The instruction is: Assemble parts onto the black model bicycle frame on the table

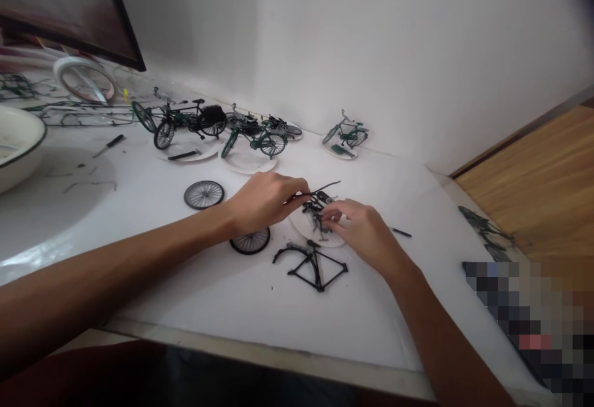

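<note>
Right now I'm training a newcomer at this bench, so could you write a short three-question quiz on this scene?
1. Which hand holds the thin dark strip?
2. True or false: the loose bicycle frame leans against the wall.
3. What is partly hidden behind the left hand: A) a knife, B) a spoked wheel, C) a basin?

Key: 1. The left hand. 2. False; it lies on the table. 3. B.

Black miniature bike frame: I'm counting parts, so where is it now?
In the head view, the frame lies just right of centre, just below the plate, with a wheel to its left.
</note>
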Action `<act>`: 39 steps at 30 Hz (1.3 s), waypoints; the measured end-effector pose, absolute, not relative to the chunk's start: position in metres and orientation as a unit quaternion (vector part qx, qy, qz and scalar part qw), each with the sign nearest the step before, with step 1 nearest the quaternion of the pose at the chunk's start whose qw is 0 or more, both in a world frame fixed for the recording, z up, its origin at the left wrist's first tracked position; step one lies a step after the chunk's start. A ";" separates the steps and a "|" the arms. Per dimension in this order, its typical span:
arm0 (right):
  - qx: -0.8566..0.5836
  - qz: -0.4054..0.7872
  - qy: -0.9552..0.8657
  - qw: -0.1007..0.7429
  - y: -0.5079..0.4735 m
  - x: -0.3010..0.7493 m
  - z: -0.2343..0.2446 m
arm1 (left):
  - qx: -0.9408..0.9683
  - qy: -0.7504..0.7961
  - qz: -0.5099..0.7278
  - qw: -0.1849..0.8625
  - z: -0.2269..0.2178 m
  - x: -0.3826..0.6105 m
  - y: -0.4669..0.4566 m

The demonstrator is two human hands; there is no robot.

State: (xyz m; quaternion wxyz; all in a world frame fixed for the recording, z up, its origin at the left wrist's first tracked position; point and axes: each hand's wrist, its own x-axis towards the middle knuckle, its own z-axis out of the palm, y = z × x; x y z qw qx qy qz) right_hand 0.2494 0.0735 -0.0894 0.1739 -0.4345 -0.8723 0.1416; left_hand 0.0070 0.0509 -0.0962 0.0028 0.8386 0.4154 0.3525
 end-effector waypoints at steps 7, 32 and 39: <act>-0.390 0.087 -0.901 0.169 0.071 0.247 -0.089 | 0.840 0.430 0.329 -0.027 -0.097 0.008 0.051; -0.418 0.134 -0.846 0.304 0.068 0.245 -0.084 | 0.850 0.462 0.236 -0.097 -0.095 0.009 0.048; -0.442 0.268 -0.717 0.468 0.060 0.234 -0.078 | 0.857 0.466 0.161 -0.152 -0.094 0.011 0.042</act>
